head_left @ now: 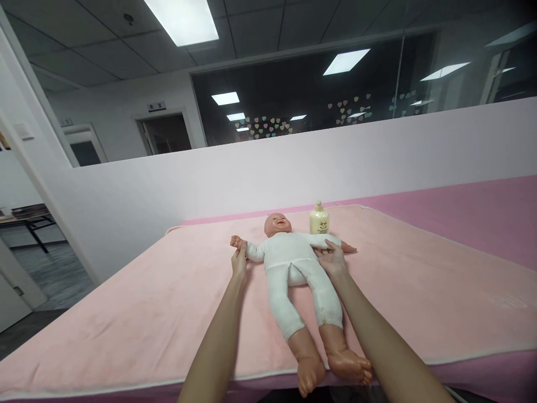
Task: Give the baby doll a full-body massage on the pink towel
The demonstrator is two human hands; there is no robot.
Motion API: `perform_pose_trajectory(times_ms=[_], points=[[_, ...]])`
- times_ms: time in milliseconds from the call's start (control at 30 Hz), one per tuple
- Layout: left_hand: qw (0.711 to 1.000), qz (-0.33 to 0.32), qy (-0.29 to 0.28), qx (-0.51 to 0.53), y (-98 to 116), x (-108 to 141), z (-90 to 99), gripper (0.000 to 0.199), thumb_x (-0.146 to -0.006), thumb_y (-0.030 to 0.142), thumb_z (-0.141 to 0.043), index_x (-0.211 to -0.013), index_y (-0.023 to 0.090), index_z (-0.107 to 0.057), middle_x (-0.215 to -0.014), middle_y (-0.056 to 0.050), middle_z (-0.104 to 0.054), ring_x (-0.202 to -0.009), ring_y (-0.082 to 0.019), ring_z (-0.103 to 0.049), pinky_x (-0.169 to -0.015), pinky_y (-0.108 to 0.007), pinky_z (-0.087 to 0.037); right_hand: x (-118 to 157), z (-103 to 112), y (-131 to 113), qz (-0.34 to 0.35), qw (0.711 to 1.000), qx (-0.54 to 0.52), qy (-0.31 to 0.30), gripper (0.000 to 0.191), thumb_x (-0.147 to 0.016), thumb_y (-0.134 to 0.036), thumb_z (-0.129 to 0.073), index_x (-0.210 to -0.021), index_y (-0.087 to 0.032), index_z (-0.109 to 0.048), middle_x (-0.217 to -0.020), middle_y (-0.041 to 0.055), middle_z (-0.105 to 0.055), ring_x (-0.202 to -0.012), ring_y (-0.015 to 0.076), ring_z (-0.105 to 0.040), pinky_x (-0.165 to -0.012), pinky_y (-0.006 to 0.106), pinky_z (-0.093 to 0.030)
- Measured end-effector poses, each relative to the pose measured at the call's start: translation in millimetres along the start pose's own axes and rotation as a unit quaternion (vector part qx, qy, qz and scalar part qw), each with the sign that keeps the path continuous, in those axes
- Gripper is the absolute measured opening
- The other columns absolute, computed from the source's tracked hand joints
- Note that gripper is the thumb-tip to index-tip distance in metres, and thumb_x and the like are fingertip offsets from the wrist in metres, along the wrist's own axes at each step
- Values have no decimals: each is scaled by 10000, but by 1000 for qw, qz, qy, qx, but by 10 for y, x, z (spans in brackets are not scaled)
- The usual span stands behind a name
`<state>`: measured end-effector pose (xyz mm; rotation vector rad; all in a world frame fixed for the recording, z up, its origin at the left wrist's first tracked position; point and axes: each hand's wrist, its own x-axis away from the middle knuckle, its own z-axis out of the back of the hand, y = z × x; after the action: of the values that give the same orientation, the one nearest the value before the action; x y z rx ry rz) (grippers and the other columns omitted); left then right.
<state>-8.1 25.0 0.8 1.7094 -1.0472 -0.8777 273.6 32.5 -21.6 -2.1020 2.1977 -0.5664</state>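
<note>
A baby doll (289,249) with a white cloth body lies on its back on a pink blanket (146,302), feet toward me and arms spread out sideways. My left hand (239,262) is closed around the doll's arm at the wrist, on the left side of the picture. On the other side, my right hand (334,262) grips the doll's other sleeve, its fingers partly hidden beneath the arm. Just behind that arm stands a pale yellow pump bottle (319,219), upright and touched by neither hand.
The doll's feet reach over the near edge of the blanket-covered table. A low white wall (260,173) with glass above it runs along the back. Pink surface (470,215) shows at the right. Beyond an opening at the left is a dark desk (31,215).
</note>
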Motion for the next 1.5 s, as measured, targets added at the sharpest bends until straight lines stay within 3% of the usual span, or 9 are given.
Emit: perform_pose_trajectory(times_ms=[167, 467, 867, 1233, 1500], points=[[1000, -6, 1, -6, 7, 18, -3, 576, -655, 569, -660, -1021, 125, -629, -1055, -137, -632, -923, -219, -606, -679, -257, -474, -2, -2, -1, 12, 1000, 1, -1, 259, -752, -152, -513, -1008, -187, -533, -957, 40, -626, -883, 172, -634, -783, 355, -566], [998, 27, -28, 49, 10, -5, 32, 386, -608, 345, -780, -882, 99, -664, -964, -122, -660, -892, -189, -616, -797, -296, -467, 27, -16, -3, 5, 1000, -1, 6, 253, -762, -177, -502, -1013, -182, -535, -959, 50, -617, -913, 181, -624, -765, 353, -573], [999, -15, -4, -29, -19, -12, 34, 525, -456, 469, -809, -800, 87, -703, -747, -85, -663, -759, -198, -604, -669, -264, -433, -7, 9, 3, 15, 1000, 7, 2, 245, -767, -198, -502, -1011, -188, -527, -962, 50, -619, -885, 179, -631, -779, 384, -566], [996, -75, 2, -54, 10, 36, -33, 470, -575, 433, -764, -924, 128, -686, -874, -94, -669, -812, -185, -597, -685, -238, -424, -3, 10, 6, 13, 1000, 5, 0, 250, -766, -189, -504, -1016, -176, -517, -973, 57, -617, -895, 177, -632, -786, 380, -560], [999, -40, 5, -28, 22, 29, -11, 418, -599, 409, -761, -899, 126, -693, -897, -97, -673, -858, -195, -606, -731, -257, -448, 9, -9, 9, 7, 1000, 11, 4, 240, -761, -192, -509, -1000, -187, -525, -972, 54, -617, -892, 177, -632, -789, 381, -561]])
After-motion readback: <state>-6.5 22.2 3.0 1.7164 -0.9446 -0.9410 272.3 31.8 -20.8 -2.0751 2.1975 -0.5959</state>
